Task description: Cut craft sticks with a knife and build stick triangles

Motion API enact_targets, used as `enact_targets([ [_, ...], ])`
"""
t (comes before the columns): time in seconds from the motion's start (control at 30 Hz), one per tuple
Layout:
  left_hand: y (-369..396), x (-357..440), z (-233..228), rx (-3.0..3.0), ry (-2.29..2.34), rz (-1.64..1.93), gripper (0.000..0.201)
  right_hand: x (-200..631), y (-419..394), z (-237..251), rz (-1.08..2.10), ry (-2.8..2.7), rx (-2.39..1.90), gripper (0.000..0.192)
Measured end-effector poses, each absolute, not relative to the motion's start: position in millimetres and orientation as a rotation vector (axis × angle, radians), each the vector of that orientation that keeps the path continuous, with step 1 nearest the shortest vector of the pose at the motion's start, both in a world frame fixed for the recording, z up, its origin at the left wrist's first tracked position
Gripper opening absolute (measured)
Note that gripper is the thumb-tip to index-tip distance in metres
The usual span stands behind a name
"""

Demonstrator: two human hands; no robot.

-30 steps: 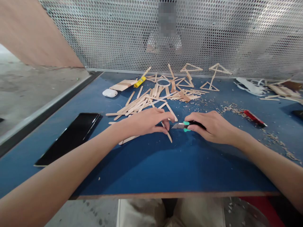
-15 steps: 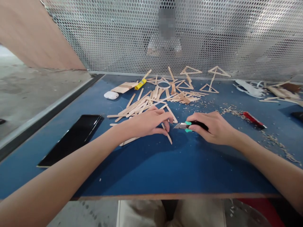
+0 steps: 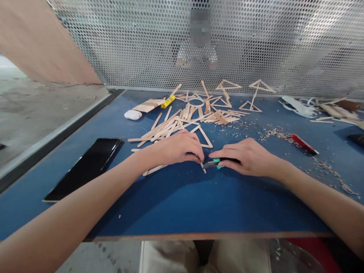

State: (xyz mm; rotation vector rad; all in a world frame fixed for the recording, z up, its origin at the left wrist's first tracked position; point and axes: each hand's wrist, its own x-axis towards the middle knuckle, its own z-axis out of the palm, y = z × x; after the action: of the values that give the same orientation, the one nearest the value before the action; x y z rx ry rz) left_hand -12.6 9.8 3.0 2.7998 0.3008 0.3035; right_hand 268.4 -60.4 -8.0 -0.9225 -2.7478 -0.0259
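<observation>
— Cutting is the step I'm on, by the look of it. My left hand is pressed down flat on a thin pale wooden craft stick, fingers curled close over it, so only the near tip pokes out from under my fingertips.

— And the other hand?

— My right hand is closed around a small utility knife with a teal and black handle, forefinger laid along its top. The blade end sits right at the stick's exposed tip, just beside my left fingertips. I can't tell whether the edge is touching the wood yet.

— What does the next move need?

— I'd say firm downward pressure from the left hand so the stick can't skid on the blue table top, and a short, controlled stroke of the blade away from those fingers. They're very near the edge, so that is the risk.

— Anything else close by?

— Beyond my left hand lies a loose heap of the same pale sticks, and a glued stick triangle just past my knuckles. Out to the left of my forearm is a black phone lying flat; beyond my right hand, a red-handled cutter among wood shavings.
</observation>
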Motion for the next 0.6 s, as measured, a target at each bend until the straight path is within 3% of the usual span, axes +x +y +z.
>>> enact_targets([
  [0.33,5.8,-10.7,4.3,2.715,0.231,0.288,0.016,266.3,-62.0,-4.8,-0.418,-2.822,-0.759,0.034],
  [0.6,0.9,-9.8,6.3,2.757,0.267,0.249,0.014,266.1,-63.9,-5.8,-0.442,-2.816,-0.767,0.036],
])
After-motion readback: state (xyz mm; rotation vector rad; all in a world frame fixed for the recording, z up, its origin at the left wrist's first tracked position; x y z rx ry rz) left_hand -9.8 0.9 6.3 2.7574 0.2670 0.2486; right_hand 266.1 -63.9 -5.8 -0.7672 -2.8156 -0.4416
